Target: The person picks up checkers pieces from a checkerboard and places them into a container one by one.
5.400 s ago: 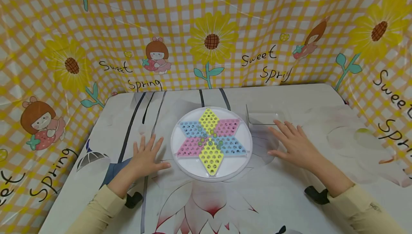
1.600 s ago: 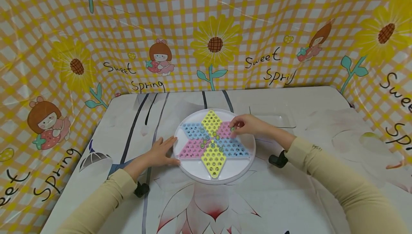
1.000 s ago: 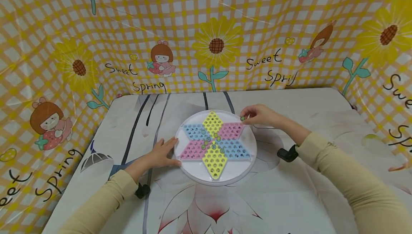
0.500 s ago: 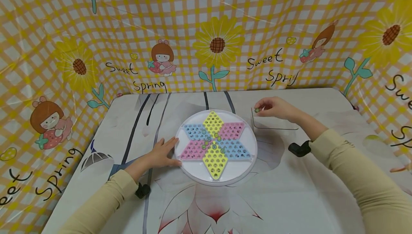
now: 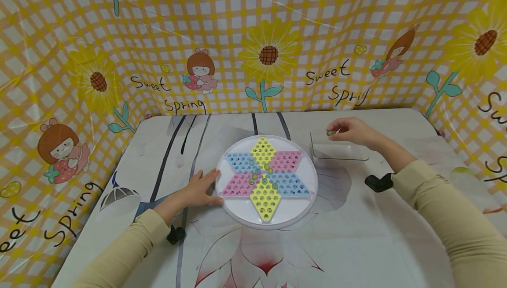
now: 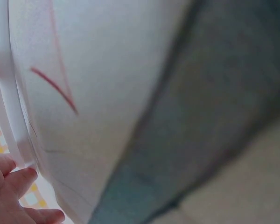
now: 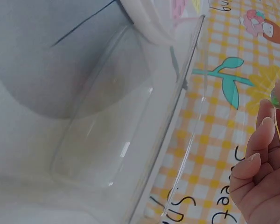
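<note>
Head cam has my right hand [image 5: 350,130] pinching a green marble [image 5: 329,133] over the clear tray [image 5: 338,151], which sits toward the table's [image 5: 356,235] far right. My left hand [image 5: 196,189] lies flat with fingers relaxed, touching the left rim of the round game board [image 5: 267,182]. Left wrist view's too blurry, though I think that's fingertips [image 6: 18,179] against the rim.

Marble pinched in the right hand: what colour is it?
Green, glassy; the marble shows best in the head view, held over the clear tray.
</note>
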Available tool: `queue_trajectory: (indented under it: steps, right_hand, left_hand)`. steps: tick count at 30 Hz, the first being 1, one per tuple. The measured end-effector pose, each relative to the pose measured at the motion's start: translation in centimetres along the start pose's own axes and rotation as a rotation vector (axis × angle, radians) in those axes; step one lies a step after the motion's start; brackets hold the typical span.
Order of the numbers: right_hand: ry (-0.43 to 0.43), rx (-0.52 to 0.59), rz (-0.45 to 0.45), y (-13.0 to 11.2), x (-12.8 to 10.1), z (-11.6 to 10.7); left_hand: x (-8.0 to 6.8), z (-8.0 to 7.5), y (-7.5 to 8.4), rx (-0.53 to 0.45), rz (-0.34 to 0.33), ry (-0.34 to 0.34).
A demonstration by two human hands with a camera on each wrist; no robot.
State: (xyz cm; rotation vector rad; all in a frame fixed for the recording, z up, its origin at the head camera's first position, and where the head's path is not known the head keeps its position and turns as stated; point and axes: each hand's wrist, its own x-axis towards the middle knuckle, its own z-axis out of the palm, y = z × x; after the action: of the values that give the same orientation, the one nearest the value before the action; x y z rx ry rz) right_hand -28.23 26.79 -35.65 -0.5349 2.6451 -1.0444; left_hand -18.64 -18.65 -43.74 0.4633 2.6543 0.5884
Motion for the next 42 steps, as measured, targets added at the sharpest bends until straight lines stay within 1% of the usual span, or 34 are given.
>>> queue_trajectory:
  steps: [10, 17, 24, 31, 42]
  right_hand:
    - [0.026, -0.009, 0.008, 1.8, -0.6, -0.6]
    - [0.016, -0.016, 0.051, 3.2, -0.9, -0.7]
    - [0.018, -0.020, 0.050, 3.8, -0.9, -0.6]
    - [0.016, -0.029, 0.072, 4.4, -1.1, -0.5]
    - [0.026, -0.020, 0.056, 4.9, -1.1, -0.5]
  left_hand:
    - [-0.1, -0.1, 0.2, 0.004, -0.013, 0.000]
    - [-0.1, 0.0, 0.0, 0.007, -0.010, 0.000]
    - [-0.1, 0.0, 0.1, 0.007, -0.004, -0.001]
    - [-0.1, 0.1, 0.0, 0.004, -0.003, -0.006]
    - [-0.1, 0.0, -0.1, 0.008, -0.005, -0.004]
